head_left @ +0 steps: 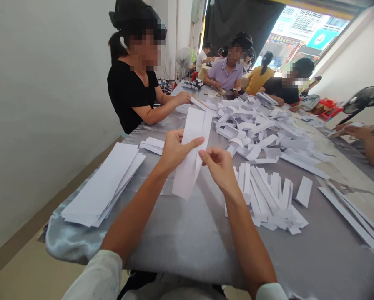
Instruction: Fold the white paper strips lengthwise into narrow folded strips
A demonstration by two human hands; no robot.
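Note:
A long white paper strip (189, 162), with a lengthwise fold showing along it, is held up above the table in front of me. My left hand (179, 150) grips its left side, thumb across the front and fingers behind. At the strip's right edge, my right hand (216, 164) pinches the paper between thumb and curled fingers. To the left lies a stack of flat white paper sheets (107, 183). Right of my right hand is a pile of narrow folded paper strips (268, 196). A few smaller paper pieces (152, 144) rest just beyond my left forearm.
A grey cloth covers the table (174, 233). A large heap of folded papers (258, 125) spreads over its middle. Long paper strips (352, 216) lie at the right. A person in black (133, 87) sits at the left edge; other people work farther back and at the right.

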